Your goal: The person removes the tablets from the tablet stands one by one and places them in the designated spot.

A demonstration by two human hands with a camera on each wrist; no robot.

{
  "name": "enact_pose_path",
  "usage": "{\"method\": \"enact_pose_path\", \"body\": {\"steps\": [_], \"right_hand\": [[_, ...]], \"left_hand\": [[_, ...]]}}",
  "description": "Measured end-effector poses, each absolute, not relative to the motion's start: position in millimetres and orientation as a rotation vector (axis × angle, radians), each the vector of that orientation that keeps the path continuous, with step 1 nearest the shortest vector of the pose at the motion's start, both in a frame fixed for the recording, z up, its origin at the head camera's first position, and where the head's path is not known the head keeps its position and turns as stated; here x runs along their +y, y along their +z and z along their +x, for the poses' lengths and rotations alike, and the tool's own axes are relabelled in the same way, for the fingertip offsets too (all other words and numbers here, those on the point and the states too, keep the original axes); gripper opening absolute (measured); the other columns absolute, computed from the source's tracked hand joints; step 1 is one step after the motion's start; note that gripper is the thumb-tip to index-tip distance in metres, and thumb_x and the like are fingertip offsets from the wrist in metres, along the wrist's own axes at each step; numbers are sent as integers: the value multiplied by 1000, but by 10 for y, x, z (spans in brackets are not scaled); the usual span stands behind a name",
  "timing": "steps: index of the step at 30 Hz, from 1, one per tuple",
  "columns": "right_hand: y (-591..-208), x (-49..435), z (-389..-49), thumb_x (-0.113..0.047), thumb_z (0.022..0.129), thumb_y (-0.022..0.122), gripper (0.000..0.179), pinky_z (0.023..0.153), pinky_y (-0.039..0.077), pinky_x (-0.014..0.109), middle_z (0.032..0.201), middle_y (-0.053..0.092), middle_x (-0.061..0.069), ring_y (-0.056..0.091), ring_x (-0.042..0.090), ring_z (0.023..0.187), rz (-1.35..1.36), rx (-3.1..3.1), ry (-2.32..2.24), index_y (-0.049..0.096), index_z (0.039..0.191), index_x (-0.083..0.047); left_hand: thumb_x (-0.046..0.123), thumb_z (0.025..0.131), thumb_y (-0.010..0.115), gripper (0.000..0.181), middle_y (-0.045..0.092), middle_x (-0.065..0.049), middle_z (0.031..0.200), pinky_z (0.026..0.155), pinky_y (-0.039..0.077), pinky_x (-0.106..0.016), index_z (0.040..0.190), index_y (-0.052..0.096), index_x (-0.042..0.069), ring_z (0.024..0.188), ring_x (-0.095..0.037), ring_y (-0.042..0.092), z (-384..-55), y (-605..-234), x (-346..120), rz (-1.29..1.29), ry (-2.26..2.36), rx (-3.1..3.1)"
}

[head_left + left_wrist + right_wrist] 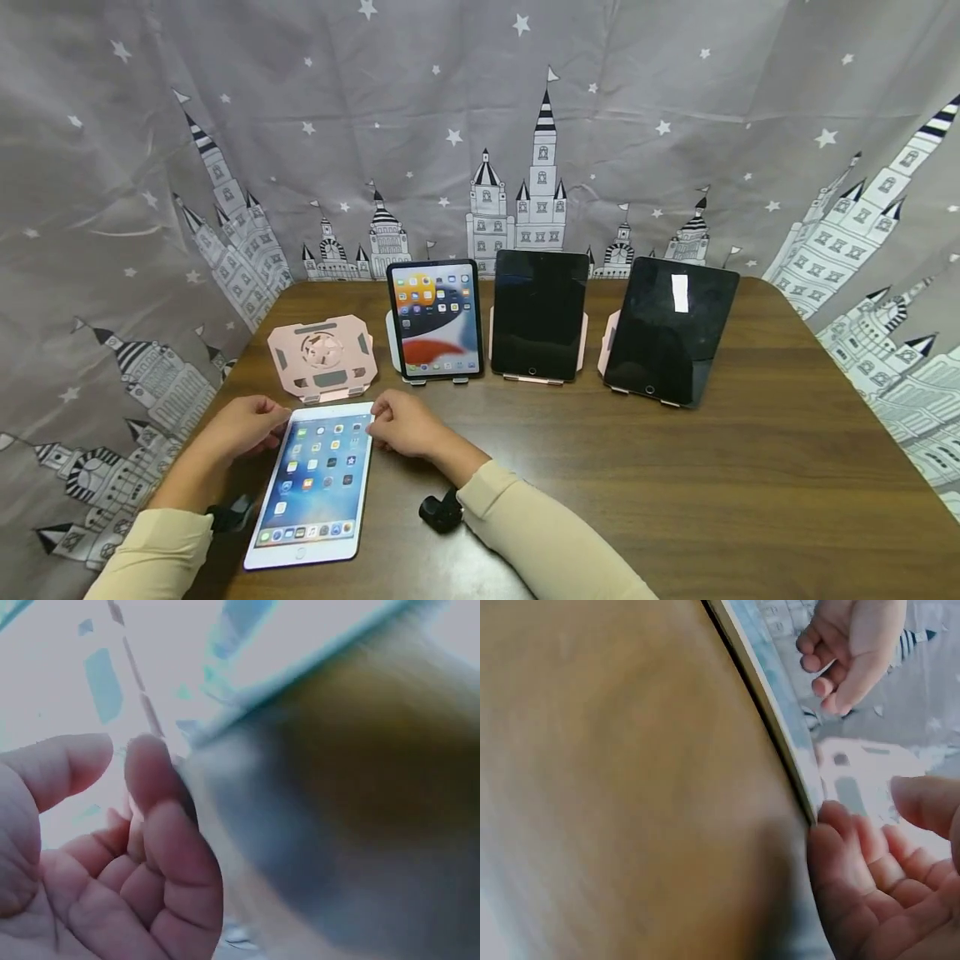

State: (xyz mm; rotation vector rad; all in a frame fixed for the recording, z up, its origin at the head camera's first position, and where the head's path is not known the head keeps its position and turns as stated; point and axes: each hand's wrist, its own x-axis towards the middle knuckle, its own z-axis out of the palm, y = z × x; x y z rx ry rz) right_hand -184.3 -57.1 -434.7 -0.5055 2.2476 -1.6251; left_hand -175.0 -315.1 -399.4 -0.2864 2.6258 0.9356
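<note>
A white tablet [313,483] with a lit screen of app icons lies on the table at the left in the head view. My left hand [246,427] is at its upper left corner, and in the left wrist view the thumb and index finger [150,772] stand a little apart. At the upper right corner is my right hand [405,423]. Its fingertips [829,832] touch the tablet's edge [772,712] in the right wrist view, with the thumb held away. Just behind the tablet stands a pink tablet stand [324,354] holding nothing.
To the right of the pink stand, a lit tablet [438,321] and two dark-screened tablets [540,317] [671,333] lean on stands in a row. The wooden table [600,492] reaches to a grey curtain [450,100] printed with castles and stars.
</note>
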Motion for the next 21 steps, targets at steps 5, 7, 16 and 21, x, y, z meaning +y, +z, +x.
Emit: {"method": "enact_pose_path", "body": {"steps": [5,7,16,21], "right_hand": [[-4182,-305,-1980,-13,84,64,16,60,46,20,78,59,-3,54,6,67,-577,2447,-1631,60,97,-5],[-4112,-186,-2047,-13,84,63,16,63,46,21,80,60,-2,55,7,70,-578,2486,-1662,60,97,-4],[-3762,422,-2316,-16,87,61,17,68,48,25,85,61,0,56,11,76,-537,2719,-1688,60,100,-4],[-3613,681,-2449,-17,88,61,17,71,47,29,89,61,-1,56,13,80,-506,2843,-1650,59,102,-6]], "left_hand": [[35,93,50,39,56,-18,97,67,48,-34,106,53,-1,81,-25,54,-1802,-3765,-2831,-141,988,2744],[33,93,51,37,56,-17,94,65,47,-32,106,54,-1,80,-25,54,-1846,-3665,-2686,-56,1008,2794],[32,93,52,27,58,-11,92,64,46,-31,104,56,7,84,-26,55,-2077,-3383,-2106,103,1180,2923],[33,92,53,27,57,-9,97,68,47,-33,106,56,10,86,-24,52,-2201,-3324,-1898,101,1299,2932]]}}
